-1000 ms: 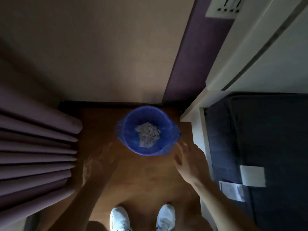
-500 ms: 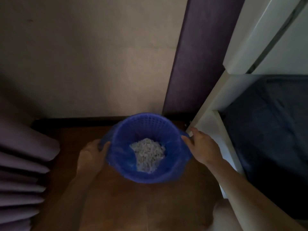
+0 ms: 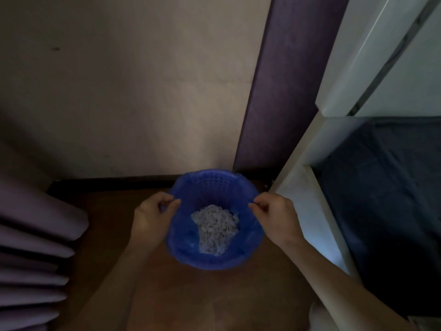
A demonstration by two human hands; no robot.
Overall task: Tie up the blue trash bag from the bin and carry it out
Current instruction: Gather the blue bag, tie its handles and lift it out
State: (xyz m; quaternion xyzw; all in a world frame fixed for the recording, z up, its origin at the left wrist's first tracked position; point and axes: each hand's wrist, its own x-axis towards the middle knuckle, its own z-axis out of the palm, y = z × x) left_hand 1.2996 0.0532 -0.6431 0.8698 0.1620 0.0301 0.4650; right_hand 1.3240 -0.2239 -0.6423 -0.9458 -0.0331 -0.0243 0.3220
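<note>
Head view looks down on the bin [image 3: 210, 187], standing on the floor by the wall. Left hand [image 3: 152, 217] and right hand [image 3: 278, 217] pinch the blue trash bag [image 3: 183, 244] at opposite rim edges, fingers curled shut; pale crumpled waste [image 3: 214, 225] lies inside.

Dim room corner: beige wall [image 3: 133, 87], purple vertical panel [image 3: 274, 91], brown wooden floor [image 3: 114, 225], pleated purple curtain [image 3: 31, 254] left, white furniture frame [image 3: 307, 144] right.
</note>
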